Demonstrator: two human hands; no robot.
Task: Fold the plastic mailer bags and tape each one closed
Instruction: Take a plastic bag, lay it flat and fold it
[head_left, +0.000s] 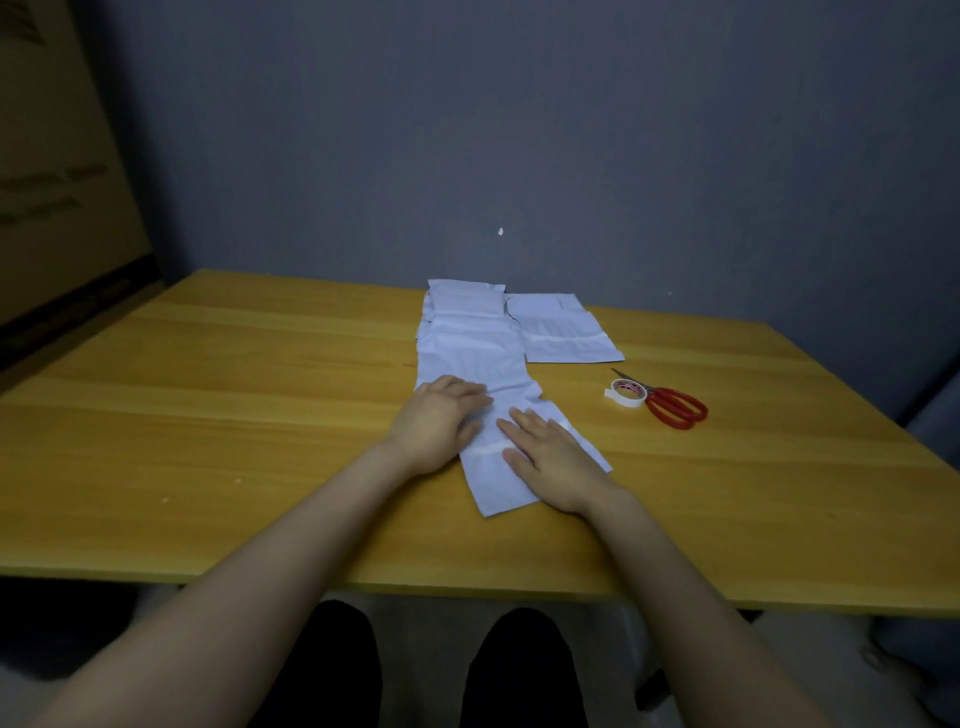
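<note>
1. The nearest mailer bag (498, 493) lies flat on the yellow desk (208, 415), about midway across and slanting toward the near right, with a paler strip across it.
2. The left hand (441, 421) rests palm down on the bag's far left part, and the right hand (550, 457) lies flat on its right side. Both have straight fingers and a released grip.
3. Beyond it, more bags (467, 353) overlap in a line toward the wall, and another bag (566, 332) lies just to their right.
4. Whether any bag has something inside cannot be told.
5. A tape roll (626, 394) sits right of the bags, touching red scissors (675, 408) and hiding part of their blades.
6. The hands cover the nearest bag's middle, and in the dim light the overlapping bags' edges are hard to separate.
</note>
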